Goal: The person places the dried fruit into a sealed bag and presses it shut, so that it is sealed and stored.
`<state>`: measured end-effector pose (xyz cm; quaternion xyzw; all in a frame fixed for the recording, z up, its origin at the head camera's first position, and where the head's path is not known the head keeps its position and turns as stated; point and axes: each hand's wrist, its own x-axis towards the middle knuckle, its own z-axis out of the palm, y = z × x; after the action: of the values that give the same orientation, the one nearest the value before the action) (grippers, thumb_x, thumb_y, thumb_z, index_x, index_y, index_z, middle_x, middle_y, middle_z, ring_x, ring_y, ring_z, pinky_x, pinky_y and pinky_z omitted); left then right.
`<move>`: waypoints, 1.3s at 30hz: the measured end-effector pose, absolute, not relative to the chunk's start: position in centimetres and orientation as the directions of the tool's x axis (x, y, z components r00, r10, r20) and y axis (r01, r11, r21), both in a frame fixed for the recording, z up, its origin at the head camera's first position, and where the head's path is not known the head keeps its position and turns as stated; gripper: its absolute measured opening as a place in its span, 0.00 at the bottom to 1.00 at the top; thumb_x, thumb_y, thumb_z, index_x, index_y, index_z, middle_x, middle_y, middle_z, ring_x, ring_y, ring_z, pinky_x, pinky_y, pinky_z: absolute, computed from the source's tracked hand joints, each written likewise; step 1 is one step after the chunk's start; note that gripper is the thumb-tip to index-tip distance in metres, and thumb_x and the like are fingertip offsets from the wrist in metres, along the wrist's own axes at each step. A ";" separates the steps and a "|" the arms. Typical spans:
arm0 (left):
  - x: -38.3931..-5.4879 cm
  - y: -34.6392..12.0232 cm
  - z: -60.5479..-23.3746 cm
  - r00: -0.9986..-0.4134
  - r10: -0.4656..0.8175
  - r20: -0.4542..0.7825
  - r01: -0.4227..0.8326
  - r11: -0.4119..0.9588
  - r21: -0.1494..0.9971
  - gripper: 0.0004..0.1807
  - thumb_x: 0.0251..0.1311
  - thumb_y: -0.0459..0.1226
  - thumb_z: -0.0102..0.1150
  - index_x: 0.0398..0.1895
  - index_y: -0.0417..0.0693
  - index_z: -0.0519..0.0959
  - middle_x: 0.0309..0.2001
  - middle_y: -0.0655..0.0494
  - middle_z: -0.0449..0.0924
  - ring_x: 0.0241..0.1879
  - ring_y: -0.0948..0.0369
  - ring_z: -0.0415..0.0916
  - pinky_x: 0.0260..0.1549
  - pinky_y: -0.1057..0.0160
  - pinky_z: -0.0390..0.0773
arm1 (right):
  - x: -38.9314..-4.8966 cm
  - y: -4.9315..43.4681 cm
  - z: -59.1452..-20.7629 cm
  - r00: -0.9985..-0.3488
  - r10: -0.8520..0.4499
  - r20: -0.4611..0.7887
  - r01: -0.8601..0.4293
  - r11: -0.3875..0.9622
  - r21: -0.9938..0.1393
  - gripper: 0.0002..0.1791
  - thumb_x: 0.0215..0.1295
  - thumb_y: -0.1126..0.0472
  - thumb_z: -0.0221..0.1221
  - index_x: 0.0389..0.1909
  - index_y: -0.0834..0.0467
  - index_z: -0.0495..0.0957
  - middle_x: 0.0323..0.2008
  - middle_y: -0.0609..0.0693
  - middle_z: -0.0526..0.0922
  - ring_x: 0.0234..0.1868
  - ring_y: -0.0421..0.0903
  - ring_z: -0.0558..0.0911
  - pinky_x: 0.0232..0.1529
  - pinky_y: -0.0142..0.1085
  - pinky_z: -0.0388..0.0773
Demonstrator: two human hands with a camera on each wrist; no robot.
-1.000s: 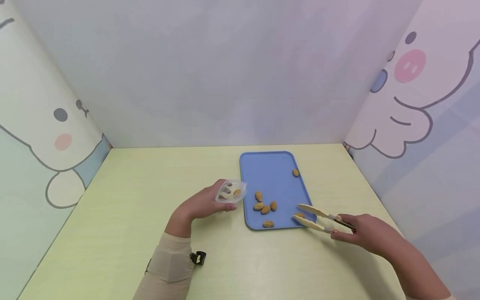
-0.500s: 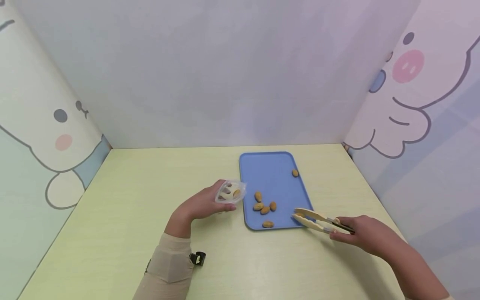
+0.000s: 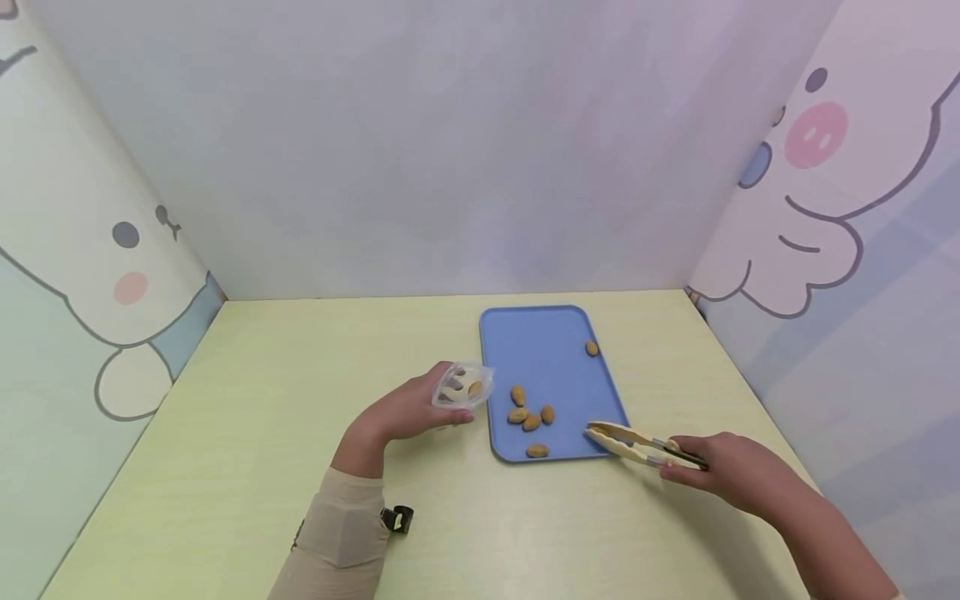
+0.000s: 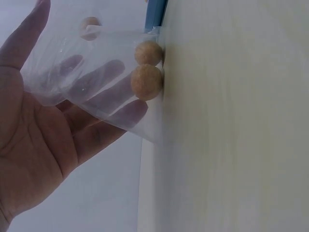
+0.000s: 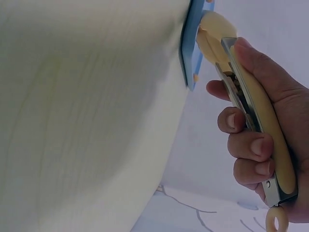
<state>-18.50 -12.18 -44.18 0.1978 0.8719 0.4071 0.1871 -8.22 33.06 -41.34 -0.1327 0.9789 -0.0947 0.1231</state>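
My left hand (image 3: 412, 408) holds a clear plastic bag (image 3: 453, 393) beside the tray's left edge, thumb to the front and fingers spread behind the film. Several brown, nut-like ovals are around; inside the bag, two round brown nuts (image 4: 147, 72) show low against the film in the left wrist view. My right hand (image 3: 723, 467) grips a pair of tongs (image 3: 630, 446) with cream-coloured heads, fingers curled round the handles (image 5: 263, 106). The tongs' heads come close together at the tray's near right corner, around a nut that they mostly hide.
A blue tray (image 3: 551, 350) lies on the pale yellow table (image 3: 337, 333). On it, a cluster of nuts (image 3: 531, 422) sits left of the tongs, one nut (image 3: 537, 450) lies at the near edge and another nut (image 3: 592, 348) by the right rim. A wall (image 3: 450, 167) stands behind.
The tongs' heads have drawn together around the nut at the tray's near right corner. The left hand and its bag have stayed in place.
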 end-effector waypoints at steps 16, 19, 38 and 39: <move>-18.4 -12.2 -44.2 -0.852 0.496 -0.169 0.195 0.600 0.776 0.42 0.52 0.60 0.68 0.65 0.57 0.62 0.44 0.55 0.76 0.40 0.58 0.73 0.39 0.58 0.72 | -8.3 33.0 -42.1 -0.933 -0.351 -0.081 -0.343 0.934 -0.100 0.26 0.59 0.31 0.59 0.44 0.48 0.81 0.25 0.34 0.80 0.24 0.34 0.75 0.25 0.38 0.70; -18.3 -12.2 -44.1 -0.853 0.495 -0.167 0.196 0.599 0.776 0.42 0.52 0.60 0.68 0.66 0.57 0.62 0.44 0.55 0.76 0.40 0.58 0.73 0.38 0.58 0.72 | -8.4 33.0 -42.3 -0.935 -0.348 -0.066 -0.342 0.935 -0.093 0.21 0.60 0.32 0.58 0.39 0.44 0.78 0.20 0.30 0.71 0.21 0.31 0.67 0.23 0.34 0.64; -18.5 -12.0 -44.3 -0.853 0.496 -0.161 0.199 0.595 0.779 0.41 0.53 0.59 0.68 0.66 0.57 0.62 0.44 0.55 0.76 0.40 0.59 0.73 0.38 0.58 0.72 | -9.3 31.7 -42.6 -0.949 -0.316 0.003 -0.312 0.936 -0.164 0.15 0.67 0.36 0.55 0.31 0.40 0.68 0.16 0.34 0.61 0.17 0.32 0.60 0.20 0.32 0.59; -18.5 -12.0 -44.3 -0.853 0.496 -0.163 0.198 0.596 0.778 0.41 0.53 0.59 0.68 0.66 0.57 0.62 0.44 0.55 0.76 0.40 0.59 0.73 0.38 0.58 0.72 | -9.4 31.6 -42.6 -0.947 -0.320 0.007 -0.317 0.933 -0.168 0.14 0.67 0.36 0.55 0.31 0.40 0.68 0.16 0.34 0.61 0.17 0.32 0.61 0.20 0.32 0.59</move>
<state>-18.47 -12.01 -44.28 0.1984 0.8740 0.4034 0.1847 -9.42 31.63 -42.56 -0.1620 0.9832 -0.0838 0.0103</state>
